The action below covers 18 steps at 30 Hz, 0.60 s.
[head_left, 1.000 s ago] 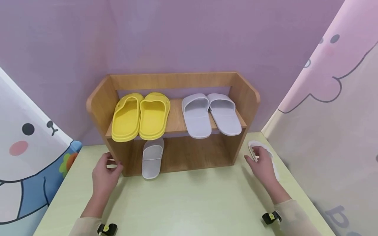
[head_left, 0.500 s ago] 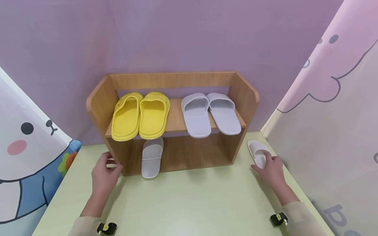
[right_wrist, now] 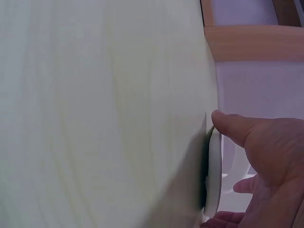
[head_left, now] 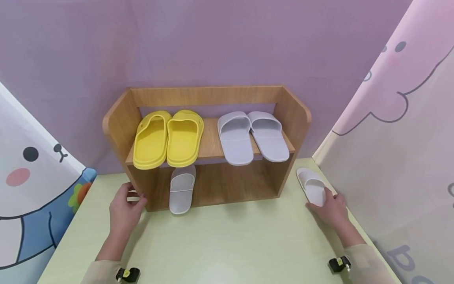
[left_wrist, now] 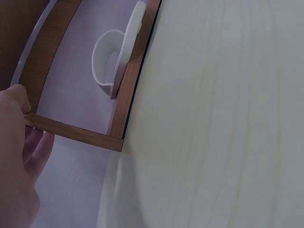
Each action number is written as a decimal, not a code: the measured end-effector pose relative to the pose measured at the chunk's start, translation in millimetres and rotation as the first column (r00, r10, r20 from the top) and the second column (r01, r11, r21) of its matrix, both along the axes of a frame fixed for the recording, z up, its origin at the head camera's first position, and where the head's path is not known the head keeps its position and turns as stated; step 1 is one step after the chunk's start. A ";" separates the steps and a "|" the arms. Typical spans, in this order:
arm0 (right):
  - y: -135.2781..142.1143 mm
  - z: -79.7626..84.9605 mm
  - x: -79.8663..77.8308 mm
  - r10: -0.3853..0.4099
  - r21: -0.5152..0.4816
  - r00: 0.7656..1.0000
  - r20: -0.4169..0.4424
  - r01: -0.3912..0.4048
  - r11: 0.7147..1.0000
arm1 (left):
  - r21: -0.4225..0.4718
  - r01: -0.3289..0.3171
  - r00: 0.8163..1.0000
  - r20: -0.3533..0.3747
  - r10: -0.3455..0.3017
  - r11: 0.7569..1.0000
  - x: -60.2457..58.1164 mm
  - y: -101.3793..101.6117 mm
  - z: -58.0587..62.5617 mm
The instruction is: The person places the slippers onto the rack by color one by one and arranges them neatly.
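My left hand (head_left: 125,212) grips the front edge of the left side panel of a small wooden shoe rack (head_left: 205,97); in the left wrist view the thumb and fingers lie on either side of the panel (left_wrist: 76,132). To the right of the rack, a white slipper (head_left: 313,190) lies on the table. Its heel end is held by my right hand (head_left: 332,210), thumb on one side and fingers on the other. The right wrist view shows the sole edge (right_wrist: 215,173) beside the thumb. One pale slipper (head_left: 182,196) stands at the left of the lower shelf.
Two yellow clogs (head_left: 183,145) sit on the top shelf's left, and two lavender slippers (head_left: 238,146) on its right. A purple backdrop (head_left: 220,43) rises behind the rack. Printed panels flank the pale table (head_left: 227,244), the right one (head_left: 397,165) close to my right hand.
My right hand has moved back along the white slipper, from its strap area to its heel end, uncovering the strap. The left hand has stayed on the rack's side panel.
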State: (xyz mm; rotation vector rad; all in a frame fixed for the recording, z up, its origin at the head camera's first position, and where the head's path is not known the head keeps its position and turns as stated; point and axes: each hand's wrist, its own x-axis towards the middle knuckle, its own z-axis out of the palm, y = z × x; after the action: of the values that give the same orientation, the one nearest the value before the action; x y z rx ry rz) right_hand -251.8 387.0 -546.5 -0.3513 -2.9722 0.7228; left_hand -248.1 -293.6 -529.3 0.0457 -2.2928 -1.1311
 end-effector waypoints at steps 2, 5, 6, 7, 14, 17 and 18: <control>3.1 0.2 0.2 0.001 -0.007 1.000 0.000 -0.001 1.000 | -0.001 0.000 1.000 0.005 0.000 1.000 0.0 0.0 0.0; 6.2 1.2 0.4 0.011 -0.016 1.000 -0.004 -0.011 1.000 | -0.002 0.002 1.000 0.007 -0.002 1.000 -0.1 -0.3 0.1; 7.2 1.2 0.1 0.015 -0.015 1.000 -0.005 -0.015 1.000 | -0.003 0.002 1.000 0.009 -0.002 1.000 -0.1 -0.3 -0.1; 8.0 1.1 -0.2 0.018 -0.010 1.000 -0.003 -0.018 1.000 | -0.004 0.001 1.000 0.009 -0.001 1.000 0.1 -0.3 0.0; 11.5 -2.7 -5.6 0.022 -0.012 1.000 0.021 -0.021 1.000 | 0.005 0.005 1.000 0.013 -0.005 1.000 1.1 0.0 2.2; 12.3 -5.3 -9.0 0.022 -0.013 0.999 0.024 -0.022 1.000 | 0.010 0.001 1.000 0.016 -0.001 1.000 0.9 0.3 2.3; 12.3 -5.7 -10.1 0.022 -0.011 0.999 0.024 -0.022 1.000 | 0.010 -0.001 1.000 0.019 0.001 1.000 0.8 0.5 2.4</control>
State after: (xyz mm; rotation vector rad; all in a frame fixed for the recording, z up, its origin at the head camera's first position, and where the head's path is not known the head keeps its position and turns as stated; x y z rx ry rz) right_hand -261.9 399.2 -552.2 -0.3305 -3.0007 0.7426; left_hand -247.3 -293.1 -526.9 0.0615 -2.3036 -1.1465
